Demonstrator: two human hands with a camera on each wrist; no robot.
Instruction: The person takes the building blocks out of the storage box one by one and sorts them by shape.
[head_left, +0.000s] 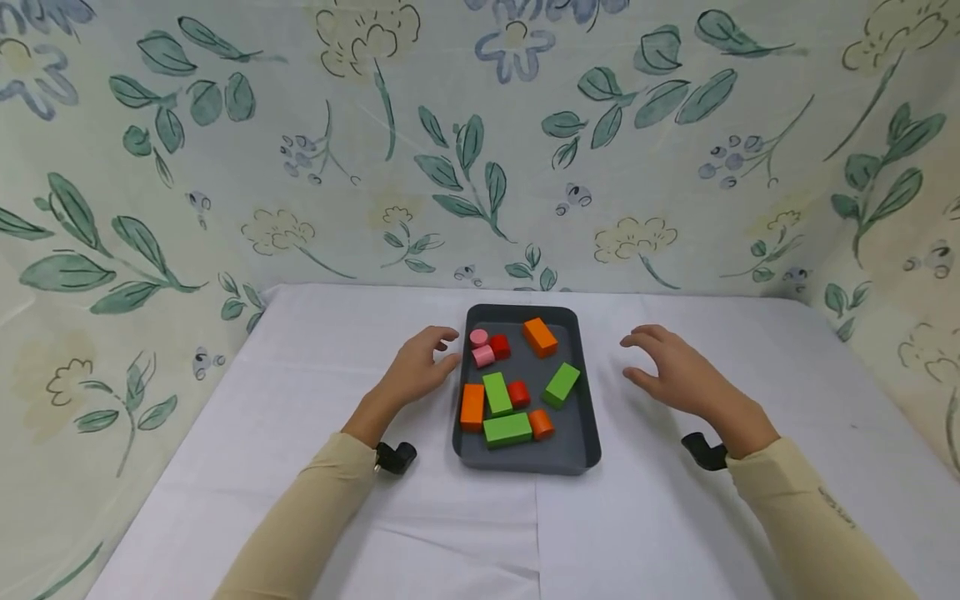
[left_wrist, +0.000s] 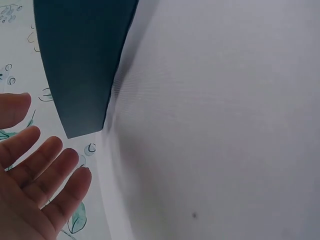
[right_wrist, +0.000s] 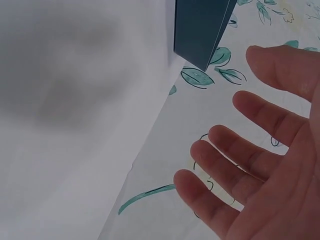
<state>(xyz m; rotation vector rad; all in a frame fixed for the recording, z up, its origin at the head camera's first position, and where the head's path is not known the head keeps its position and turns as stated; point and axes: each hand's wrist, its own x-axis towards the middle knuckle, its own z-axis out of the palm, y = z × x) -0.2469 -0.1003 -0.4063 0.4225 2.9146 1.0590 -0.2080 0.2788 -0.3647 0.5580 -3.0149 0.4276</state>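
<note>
Hands (head_left: 417, 367) (head_left: 682, 375), loosely spread, empty, flank the tray (head_left: 525, 461): left near its edge (head_left: 457, 440), right well apart across cloth (head_left: 607, 400).

The head view is bright, the wrist views dimmer; soft-edged shadows grey the white cloth surface (right_wrist: 110, 115) left of the bare right fingers (right_wrist: 227, 167) and right of the bare left fingers (left_wrist: 57, 171).

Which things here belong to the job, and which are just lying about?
Likely the job:
dark tray
three green blocks
three orange pieces
two red pieces
two pink cylinders

Apparently just surroundings:
white cloth
floral backdrop
black wrist cameras
</note>
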